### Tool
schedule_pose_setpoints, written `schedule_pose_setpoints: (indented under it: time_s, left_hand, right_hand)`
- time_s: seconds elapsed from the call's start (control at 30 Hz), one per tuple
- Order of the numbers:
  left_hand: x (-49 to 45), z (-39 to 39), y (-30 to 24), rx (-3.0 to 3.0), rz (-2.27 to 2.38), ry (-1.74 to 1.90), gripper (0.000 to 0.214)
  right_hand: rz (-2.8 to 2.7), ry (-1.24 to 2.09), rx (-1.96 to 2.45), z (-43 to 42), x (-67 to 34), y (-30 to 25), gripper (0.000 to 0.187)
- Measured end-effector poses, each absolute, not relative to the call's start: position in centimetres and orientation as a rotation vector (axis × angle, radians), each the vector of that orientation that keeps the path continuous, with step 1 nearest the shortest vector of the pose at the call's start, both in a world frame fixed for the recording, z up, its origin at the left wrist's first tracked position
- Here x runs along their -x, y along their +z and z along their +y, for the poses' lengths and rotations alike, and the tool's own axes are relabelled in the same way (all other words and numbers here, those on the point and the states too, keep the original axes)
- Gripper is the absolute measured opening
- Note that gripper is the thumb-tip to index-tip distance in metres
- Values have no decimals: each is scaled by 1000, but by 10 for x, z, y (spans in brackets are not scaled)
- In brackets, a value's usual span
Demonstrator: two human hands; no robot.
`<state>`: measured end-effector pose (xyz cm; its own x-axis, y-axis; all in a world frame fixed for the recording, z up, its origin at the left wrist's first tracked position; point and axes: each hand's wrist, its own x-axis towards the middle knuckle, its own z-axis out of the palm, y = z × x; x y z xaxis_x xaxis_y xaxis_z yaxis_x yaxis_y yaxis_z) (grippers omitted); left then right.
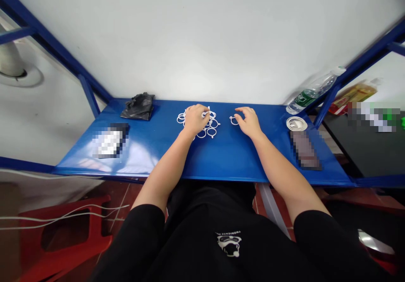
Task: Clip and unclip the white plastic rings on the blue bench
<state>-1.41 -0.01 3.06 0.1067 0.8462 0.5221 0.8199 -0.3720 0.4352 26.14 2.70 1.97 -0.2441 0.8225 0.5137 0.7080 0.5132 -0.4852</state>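
While both forearms reach out over the front edge of a blue painted metal shelf [228, 159], the person's left hand [194, 119] sits bunched on a cluster of linked white plastic rings [211, 124], hiding much of its left side. The fingers are pressed together there, though whether they pinch a ring is impossible to make out from here; a small white tab pokes up just beside them. The right hand [248, 122] hovers with its fingers spread, just beside a single small white plastic ring [233, 121], which is partly tucked beneath them. Well apart to the left, a crumpled black plastic bag [138, 107] lies near the white back wall, and a flat rectangular object [110, 141] nearer the front is too blurred to identify. Toward the right end sits a round white-rimmed disc [296, 124], just beside a long dark object [305, 149], also blurred beyond recognition. A clear plastic water bottle with a green label [311, 91] lies tilted in the back right corner, close to the shelf's edge.
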Motion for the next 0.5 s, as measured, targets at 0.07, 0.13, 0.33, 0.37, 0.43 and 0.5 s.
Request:
schedule_pose_setpoints:
  time_s: [0.07,0.13,0.33,0.37,0.43,0.5]
  left_hand:
    - [16,0,28,-2250,1824,1086,9]
    - [15,-2,27,-2233,1847,1053,8]
    - [4,-7,29,-2295,1791,1069,10]
    - [3,-8,29,-2317,1771,1062,12]
    - [0,-8,28,-2370,1720,1041,15]
    - [-3,-9,27,-2416,1667,1027,16]
  right_hand:
    - [-2030,215,1358,32,-264,13,35]
    - [-2085,224,1442,35,-263,7,37]
    - [-2227,183,1462,33,-254,4,18]
    - [-2228,176,1456,33,-254,5,17]
    - [-2230,175,1448,32,-254,6,15]
    - [-2213,203,1407,30,-253,9,14]
